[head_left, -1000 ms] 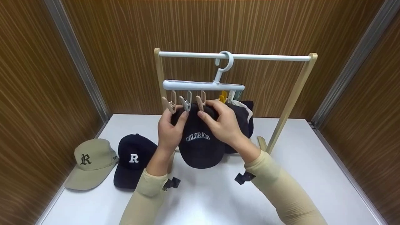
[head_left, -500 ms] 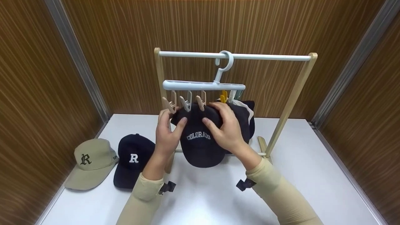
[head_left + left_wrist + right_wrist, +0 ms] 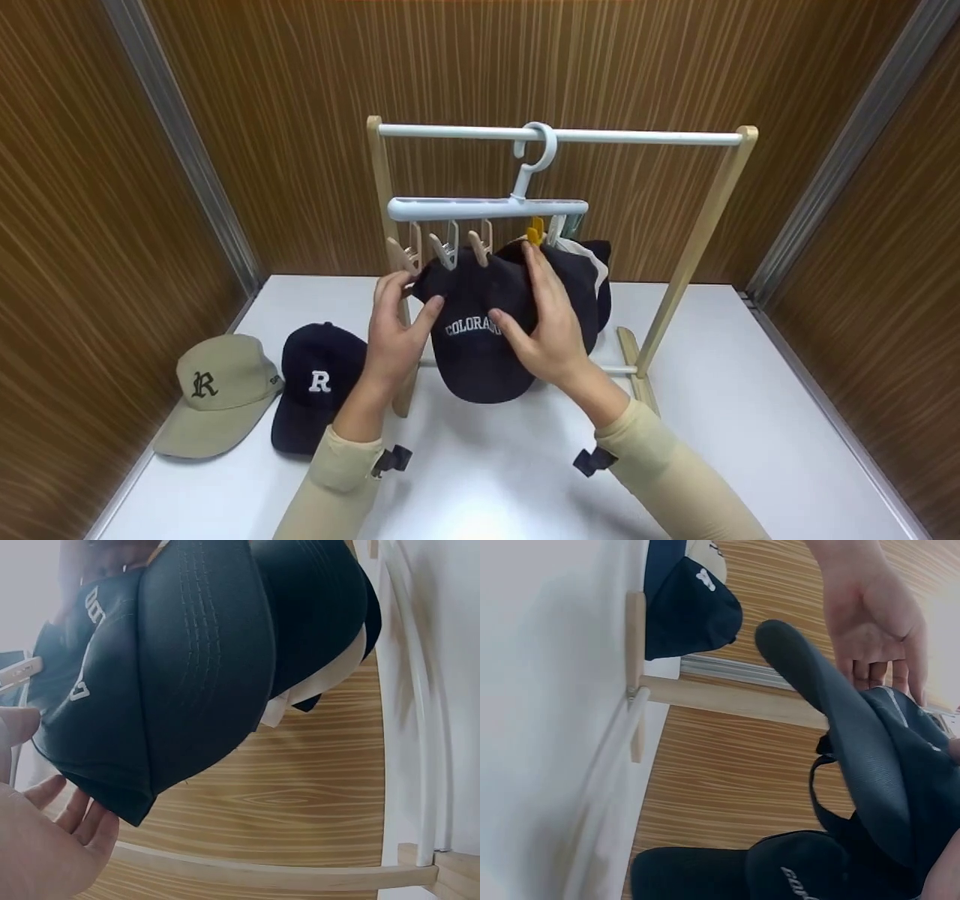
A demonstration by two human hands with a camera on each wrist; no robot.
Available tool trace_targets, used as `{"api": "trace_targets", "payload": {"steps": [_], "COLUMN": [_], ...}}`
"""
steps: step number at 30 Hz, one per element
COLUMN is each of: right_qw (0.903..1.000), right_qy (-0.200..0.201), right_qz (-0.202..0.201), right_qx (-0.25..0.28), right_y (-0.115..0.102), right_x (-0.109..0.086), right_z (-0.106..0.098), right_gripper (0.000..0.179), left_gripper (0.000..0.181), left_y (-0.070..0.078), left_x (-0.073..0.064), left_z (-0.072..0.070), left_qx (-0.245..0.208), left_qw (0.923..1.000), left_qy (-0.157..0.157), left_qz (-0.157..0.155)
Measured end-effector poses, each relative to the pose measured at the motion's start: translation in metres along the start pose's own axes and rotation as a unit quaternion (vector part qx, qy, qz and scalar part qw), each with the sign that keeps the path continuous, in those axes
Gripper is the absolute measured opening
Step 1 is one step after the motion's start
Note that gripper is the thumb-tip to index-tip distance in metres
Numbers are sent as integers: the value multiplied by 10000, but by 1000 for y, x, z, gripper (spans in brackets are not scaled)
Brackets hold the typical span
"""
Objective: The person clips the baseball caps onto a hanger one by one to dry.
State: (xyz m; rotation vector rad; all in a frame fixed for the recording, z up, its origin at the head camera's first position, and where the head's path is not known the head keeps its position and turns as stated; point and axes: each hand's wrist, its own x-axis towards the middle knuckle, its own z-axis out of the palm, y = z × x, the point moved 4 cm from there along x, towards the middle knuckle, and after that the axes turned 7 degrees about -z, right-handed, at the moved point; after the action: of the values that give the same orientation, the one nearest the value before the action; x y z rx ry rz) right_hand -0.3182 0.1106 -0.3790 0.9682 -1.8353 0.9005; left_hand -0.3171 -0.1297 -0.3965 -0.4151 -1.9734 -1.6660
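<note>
A black baseball cap [image 3: 480,371] with COLORADO across its front hangs under a pale blue hanger [image 3: 450,208]. A grey clip [image 3: 447,253] and a beige clip [image 3: 480,247] sit at its top edge. My left hand [image 3: 394,330] is loosely spread at the cap's left side, thumb by the front and fingertips at the edge; the left wrist view shows these fingers [image 3: 75,817] at the cap's corner. My right hand [image 3: 555,330] lies along the other side with long straight fingers and the thumb over the lettering. Its fingertips reach up beside a yellow clip [image 3: 535,231].
More dark caps [image 3: 581,289] hang behind on the right. The hanger hooks over a white rail [image 3: 645,138] with wooden legs [image 3: 697,247]. On the white table [image 3: 480,480] lie a khaki cap [image 3: 225,390] and a navy cap [image 3: 319,397] at left. Wood-grain panels [image 3: 637,67] enclose it.
Both hands have slid down from the clips along the cap's sides. The right fingers have straightened and the left hand has loosened. The cap stays hanging.
</note>
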Motion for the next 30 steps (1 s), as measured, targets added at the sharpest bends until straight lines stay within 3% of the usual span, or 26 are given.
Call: {"api": "trace_targets", "payload": {"steps": [17,30], "right_qw": [9997,9984], "right_qy": [-207,-242], "right_qz": [23,-363], "right_qx": [-154,-353], "right_y": [3,4], "right_x": [-34,-57], "right_z": [-2,-3], "right_gripper": [92,92], "left_gripper": [55,50], "left_y": [-13,-26], "left_x": [-15,-23], "left_z": [0,-1], "left_qx": [361,726], "left_qw": [9988,9966], "left_qy": [-296,-358], "left_qz": [-167,-149]}}
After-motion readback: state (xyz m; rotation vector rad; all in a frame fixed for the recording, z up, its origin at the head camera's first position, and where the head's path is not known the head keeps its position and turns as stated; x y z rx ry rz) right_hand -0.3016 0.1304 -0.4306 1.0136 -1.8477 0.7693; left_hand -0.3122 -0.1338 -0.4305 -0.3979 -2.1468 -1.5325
